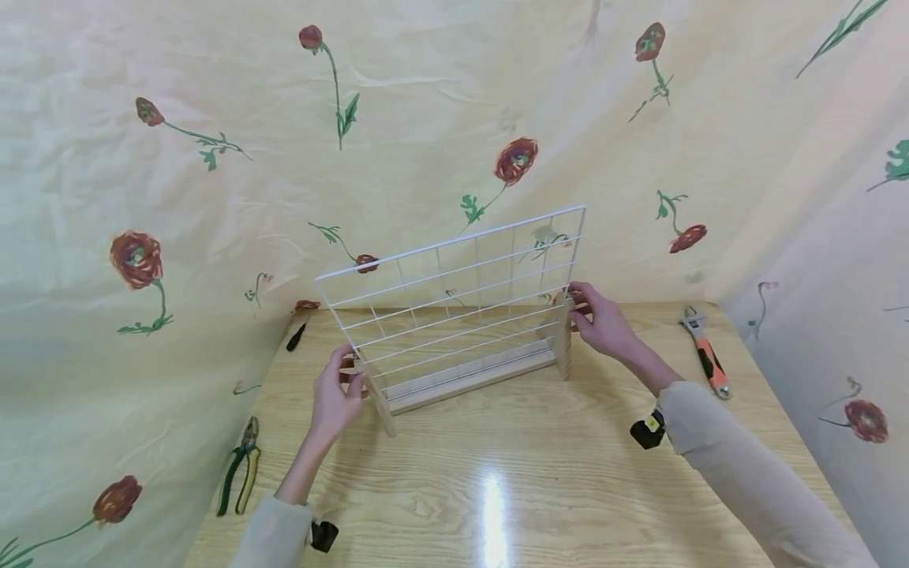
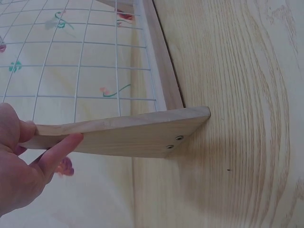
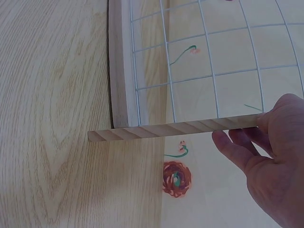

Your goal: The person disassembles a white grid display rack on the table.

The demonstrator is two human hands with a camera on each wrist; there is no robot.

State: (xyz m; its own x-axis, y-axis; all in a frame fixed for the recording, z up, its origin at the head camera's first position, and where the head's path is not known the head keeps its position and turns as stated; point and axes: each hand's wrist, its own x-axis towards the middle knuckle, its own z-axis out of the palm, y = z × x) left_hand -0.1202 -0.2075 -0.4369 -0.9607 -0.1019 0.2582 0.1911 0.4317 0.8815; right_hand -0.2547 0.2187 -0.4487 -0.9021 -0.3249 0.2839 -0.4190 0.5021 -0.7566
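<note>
A rack with a white wire grid, two wooden side pieces and a wooden base bar stands upright on the table, slightly askew in the head view. My left hand pinches the upper part of the left side piece, where two screw heads show near the bottom. On the opposite end, my right hand holds the right side piece between thumb and fingers. Part of the grid's lower edge sits along the base bar.
Pliers with green and yellow handles lie at the table's left edge. Behind them is a small black-handled tool. An adjustable wrench with an orange and black grip lies on the right. A flowered cloth hangs behind the table.
</note>
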